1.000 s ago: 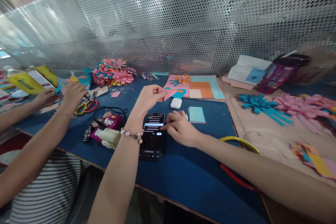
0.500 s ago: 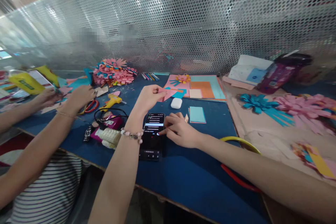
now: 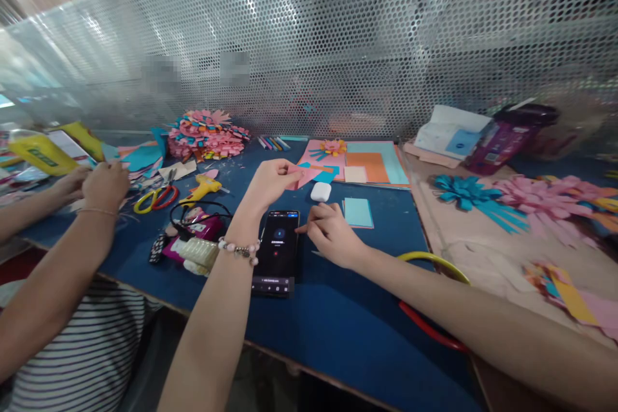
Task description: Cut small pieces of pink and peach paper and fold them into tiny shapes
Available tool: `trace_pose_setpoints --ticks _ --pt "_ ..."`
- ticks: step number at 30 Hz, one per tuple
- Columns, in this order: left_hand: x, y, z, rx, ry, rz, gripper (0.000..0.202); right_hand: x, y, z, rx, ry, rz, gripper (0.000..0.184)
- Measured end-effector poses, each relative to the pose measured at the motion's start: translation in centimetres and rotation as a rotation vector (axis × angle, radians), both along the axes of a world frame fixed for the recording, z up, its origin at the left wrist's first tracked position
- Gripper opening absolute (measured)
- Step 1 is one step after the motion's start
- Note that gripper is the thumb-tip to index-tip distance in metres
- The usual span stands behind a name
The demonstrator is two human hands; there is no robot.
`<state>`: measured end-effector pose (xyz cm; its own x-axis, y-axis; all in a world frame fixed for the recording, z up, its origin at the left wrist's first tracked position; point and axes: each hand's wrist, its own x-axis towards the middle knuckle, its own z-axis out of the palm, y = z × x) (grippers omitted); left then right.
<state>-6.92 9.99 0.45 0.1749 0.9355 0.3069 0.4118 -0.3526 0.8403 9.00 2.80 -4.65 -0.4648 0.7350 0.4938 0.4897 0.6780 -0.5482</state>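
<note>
My left hand (image 3: 270, 181) pinches a piece of pink paper (image 3: 300, 176) above the blue table. Below it lies a phone (image 3: 275, 257) with a dark screen. My right hand (image 3: 333, 235) is beside the phone, its index finger stretched toward the screen's right edge and the other fingers curled, with nothing seen in them. Under my right forearm lie large scissors (image 3: 434, 259) with a yellow and red handle, partly hidden. A white earphone case (image 3: 320, 191) and a stack of light blue paper (image 3: 358, 212) lie just past my right hand.
Left of me, a co-worker's hands (image 3: 103, 183) work near scissors (image 3: 157, 198). A yellow glue gun (image 3: 205, 188), a purple pouch (image 3: 205, 228) and a pink paper-flower heap (image 3: 207, 135) lie nearby. Coloured sheets (image 3: 398, 164), a purple cup (image 3: 509, 135) and paper flowers (image 3: 466, 192) are rightward.
The phone's screen has switched from lines of text to a mostly dark page. My right index finger has drawn back to the screen's edge. The co-worker's hand moved left, uncovering the scissors.
</note>
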Motion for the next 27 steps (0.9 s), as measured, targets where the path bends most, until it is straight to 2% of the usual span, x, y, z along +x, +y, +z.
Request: trace_pose_setpoints --ticks 2,5,8,11,15,18,23,27 --pt "0.0 -0.1 0.1 -0.014 0.008 -0.007 0.019 0.2 0.4 0.3 -0.116 0.105 -0.088 0.039" --pt "0.1 -0.3 0.3 -0.052 0.013 -0.042 0.017 1.0 1.4 0.9 -0.452 0.323 -0.232 0.041" --pt "0.2 -0.5 0.4 -0.096 0.016 -0.097 0.018 1.9 2.2 1.2 -0.677 0.508 -0.220 0.037" --pt "0.3 -0.6 0.5 -0.129 0.056 -0.158 0.020 2.7 2.1 1.3 -0.713 0.604 -0.165 0.033" --pt "0.6 -0.9 0.6 -0.131 0.153 -0.237 0.022 3.0 1.6 1.2 -0.719 0.698 -0.224 0.032" --pt "0.9 -1.2 0.6 -0.168 0.186 -0.286 0.024 3.1 1.5 0.8 -0.719 0.762 -0.202 0.032" --pt "1.4 -1.4 0.7 -0.201 0.222 -0.293 0.027 3.3 1.7 -0.2 -0.741 0.856 -0.111 0.030" --pt "1.6 -1.6 1.0 -0.233 0.189 -0.295 0.023 3.4 1.7 -0.6 -0.766 0.864 -0.099 0.030"
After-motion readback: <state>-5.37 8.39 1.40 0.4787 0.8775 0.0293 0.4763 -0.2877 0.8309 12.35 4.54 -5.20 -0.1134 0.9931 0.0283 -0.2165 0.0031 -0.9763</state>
